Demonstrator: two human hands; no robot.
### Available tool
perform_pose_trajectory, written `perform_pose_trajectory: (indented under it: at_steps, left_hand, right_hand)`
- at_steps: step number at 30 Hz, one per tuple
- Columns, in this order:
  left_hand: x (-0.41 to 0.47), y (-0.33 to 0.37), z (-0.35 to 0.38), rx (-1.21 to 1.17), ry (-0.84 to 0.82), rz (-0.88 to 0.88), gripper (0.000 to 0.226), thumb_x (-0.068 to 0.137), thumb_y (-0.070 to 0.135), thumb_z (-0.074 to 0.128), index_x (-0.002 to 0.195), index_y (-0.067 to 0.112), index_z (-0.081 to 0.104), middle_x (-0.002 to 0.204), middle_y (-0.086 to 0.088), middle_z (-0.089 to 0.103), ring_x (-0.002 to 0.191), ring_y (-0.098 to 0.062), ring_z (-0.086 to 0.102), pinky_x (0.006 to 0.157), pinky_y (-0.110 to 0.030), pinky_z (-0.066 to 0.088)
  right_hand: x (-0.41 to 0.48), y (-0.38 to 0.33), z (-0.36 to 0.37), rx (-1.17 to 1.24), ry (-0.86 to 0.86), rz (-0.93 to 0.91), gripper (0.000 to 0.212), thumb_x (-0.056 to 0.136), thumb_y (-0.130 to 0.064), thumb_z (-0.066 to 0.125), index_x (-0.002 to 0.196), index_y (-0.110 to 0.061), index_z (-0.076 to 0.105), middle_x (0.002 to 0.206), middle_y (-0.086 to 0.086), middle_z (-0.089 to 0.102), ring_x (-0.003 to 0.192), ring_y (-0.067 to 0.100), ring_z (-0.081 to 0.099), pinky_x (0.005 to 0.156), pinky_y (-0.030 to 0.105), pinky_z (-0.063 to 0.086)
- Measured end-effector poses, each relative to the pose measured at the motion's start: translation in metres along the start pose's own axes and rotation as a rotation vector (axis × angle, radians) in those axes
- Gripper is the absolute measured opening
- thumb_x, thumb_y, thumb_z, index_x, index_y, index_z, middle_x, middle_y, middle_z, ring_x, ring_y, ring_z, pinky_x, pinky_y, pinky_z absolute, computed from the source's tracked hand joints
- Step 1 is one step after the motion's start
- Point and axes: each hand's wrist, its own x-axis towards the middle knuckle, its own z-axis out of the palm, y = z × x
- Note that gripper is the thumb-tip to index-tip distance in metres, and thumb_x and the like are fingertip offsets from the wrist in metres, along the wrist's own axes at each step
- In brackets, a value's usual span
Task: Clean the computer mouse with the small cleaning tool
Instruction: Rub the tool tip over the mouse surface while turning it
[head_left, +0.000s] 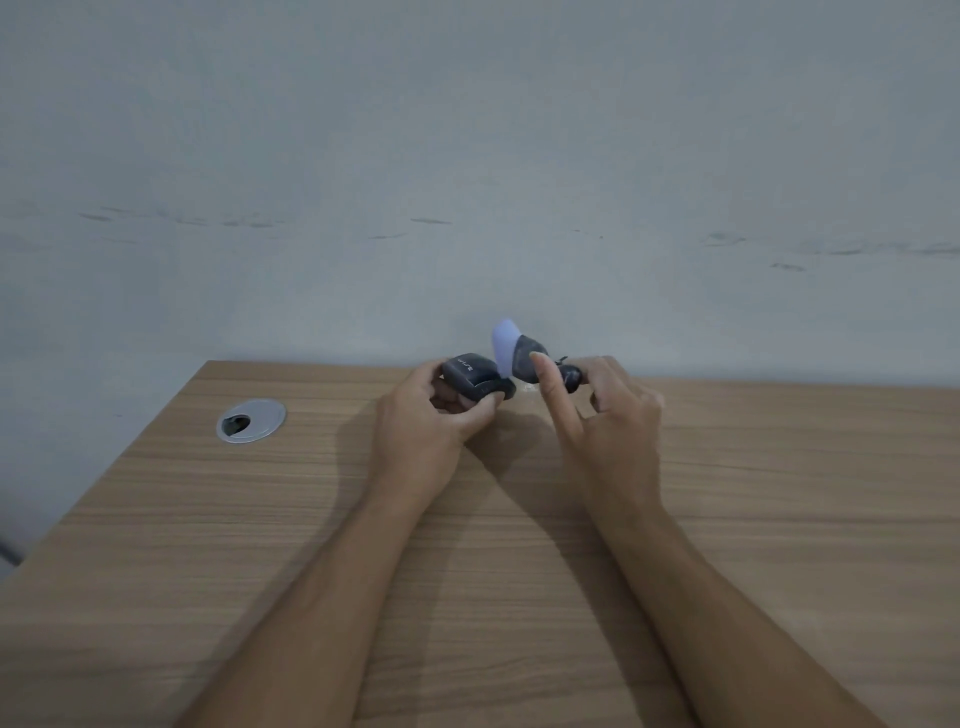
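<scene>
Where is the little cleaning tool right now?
In the head view, the cleaning tool is held up in the right hand, near the desk's far edge, just right of the mouse in the left hand.

Counts: 2 bare hands, left hand (441, 415) and right hand (602, 410). 1 dark computer mouse (470, 376), in left grip. 1 small cleaning tool (519, 356) w/ pale lavender tip, in right grip. 1 wood-grain counter (260, 545). 1 round silver cable grommet (251, 421) set in counter. 1 grey wall (467, 156) behind.
</scene>
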Motion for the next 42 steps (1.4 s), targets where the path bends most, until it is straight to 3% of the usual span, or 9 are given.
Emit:
perform_pose_trajectory:
  at_steps: [7,12,17,20,27,31,35,39,42]
  left_hand:
    - [0.003,0.000,0.000,0.066,-0.012,-0.046,0.030,0.077,0.045,0.095,0.095,0.029,0.077,0.077,0.012,0.078,0.067,0.012,0.067,0.058,-0.006,0.045]
    - [0.000,0.000,0.000,-0.019,-0.018,-0.012,0.030,0.080,0.035,0.093,0.107,0.033,0.081,0.083,0.008,0.082,0.071,0.004,0.072,0.063,-0.008,0.050]
    - [0.004,-0.003,0.001,0.070,0.010,0.001,0.033,0.079,0.020,0.091,0.109,0.025,0.079,0.090,0.007,0.081,0.079,-0.004,0.073,0.059,-0.006,0.048]
    - [0.002,-0.003,0.001,0.044,-0.009,0.085,0.048,0.079,0.020,0.093,0.122,0.028,0.075,0.096,0.008,0.081,0.081,-0.005,0.074,0.067,-0.009,0.052]
    - [0.003,-0.007,0.004,0.055,-0.037,0.287,0.068,0.073,-0.017,0.079,0.133,0.014,0.072,0.110,0.021,0.071,0.096,0.025,0.063,0.082,0.001,0.046]
    - [0.004,-0.007,0.005,0.133,-0.047,0.370,0.049,0.074,-0.006,0.089,0.112,0.020,0.071,0.101,0.025,0.065,0.093,0.023,0.060,0.081,0.001,0.042]
    - [0.004,-0.007,0.010,0.262,-0.087,0.415,0.044,0.068,-0.008,0.087,0.091,0.017,0.059,0.079,0.018,0.047,0.073,-0.006,0.046,0.067,-0.013,0.040]
    - [0.006,-0.012,0.009,0.184,-0.032,0.478,0.032,0.074,-0.008,0.083,0.101,0.007,0.072,0.090,0.010,0.064,0.082,-0.001,0.056,0.077,-0.013,0.049]
    - [0.006,-0.009,0.006,0.097,-0.017,0.451,0.056,0.065,-0.004,0.066,0.120,0.004,0.075,0.090,0.020,0.066,0.087,0.008,0.060,0.081,-0.012,0.051]
  right_hand:
    - [-0.004,-0.011,0.006,-0.092,-0.109,-0.094,0.042,0.102,-0.060,0.063,0.084,-0.023,0.071,0.079,-0.013,0.067,0.070,0.012,0.064,0.075,0.051,0.050]
    - [0.000,0.003,0.002,-0.086,-0.061,0.001,0.041,0.102,-0.056,0.064,0.084,-0.020,0.068,0.080,-0.011,0.069,0.070,0.015,0.065,0.075,0.055,0.054]
    - [-0.004,-0.013,0.002,-0.044,-0.162,-0.105,0.040,0.104,-0.050,0.060,0.080,-0.025,0.040,0.069,-0.016,0.039,0.062,0.014,0.040,0.069,0.047,0.047]
    - [-0.002,-0.011,0.004,-0.079,-0.118,-0.032,0.038,0.103,-0.050,0.062,0.081,-0.026,0.043,0.072,-0.014,0.050,0.062,0.014,0.046,0.076,0.046,0.048]
    - [0.000,-0.013,-0.004,-0.038,-0.169,-0.209,0.040,0.108,-0.050,0.051,0.082,-0.024,0.037,0.075,-0.010,0.042,0.065,0.015,0.042,0.073,0.047,0.045]
    - [-0.002,-0.019,0.000,-0.078,-0.094,-0.177,0.041,0.110,-0.051,0.051,0.085,-0.018,0.053,0.083,-0.009,0.054,0.071,0.014,0.052,0.078,0.042,0.044]
    - [-0.002,-0.020,-0.002,-0.105,-0.046,-0.137,0.039,0.111,-0.051,0.049,0.094,-0.018,0.061,0.091,-0.011,0.060,0.076,0.010,0.059,0.084,0.040,0.043]
    - [-0.006,-0.019,0.002,-0.182,-0.129,-0.217,0.043,0.110,-0.051,0.050,0.082,-0.018,0.052,0.080,-0.009,0.053,0.065,0.019,0.053,0.078,0.043,0.041]
    - [-0.007,-0.020,0.008,-0.222,-0.124,-0.286,0.040,0.106,-0.046,0.057,0.078,-0.024,0.039,0.075,-0.013,0.040,0.059,0.020,0.041,0.072,0.043,0.039]
